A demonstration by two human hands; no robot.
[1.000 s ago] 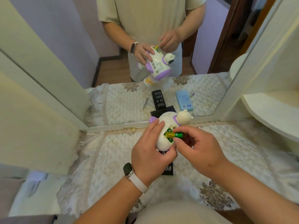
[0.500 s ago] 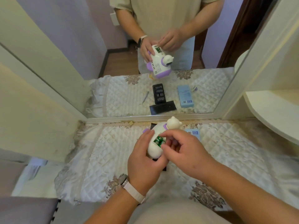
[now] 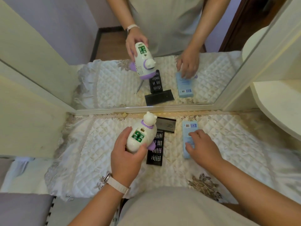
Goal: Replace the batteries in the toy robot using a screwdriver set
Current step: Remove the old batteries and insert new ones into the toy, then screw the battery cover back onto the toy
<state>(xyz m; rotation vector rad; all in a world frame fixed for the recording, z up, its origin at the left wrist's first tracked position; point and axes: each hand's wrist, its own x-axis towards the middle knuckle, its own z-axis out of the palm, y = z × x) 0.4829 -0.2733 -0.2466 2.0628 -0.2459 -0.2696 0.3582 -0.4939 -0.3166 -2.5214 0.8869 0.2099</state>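
My left hand point(image 3: 128, 154) grips the white and purple toy robot point(image 3: 143, 134) above the quilted cloth, its back turned up. The battery bay is uncovered and shows green batteries point(image 3: 138, 137) seated inside. My right hand point(image 3: 202, 145) has its fingers spread over the light blue box point(image 3: 189, 128) on the right, touching it and holding nothing. The black screwdriver bit tray point(image 3: 155, 150) lies under the toy, and its black lid point(image 3: 167, 125) sits just behind it.
A mirror point(image 3: 48, 30) stands along the back edge and reflects the toy, both hands, the tray and a loose screwdriver. A cream shelf point(image 3: 276, 108) juts in at the right. The quilted cloth point(image 3: 91, 152) covers the tabletop.
My right hand left the battery bay and moved right onto the blue box. The battery it was pushing in now sits in the bay. The left hand still holds the toy.
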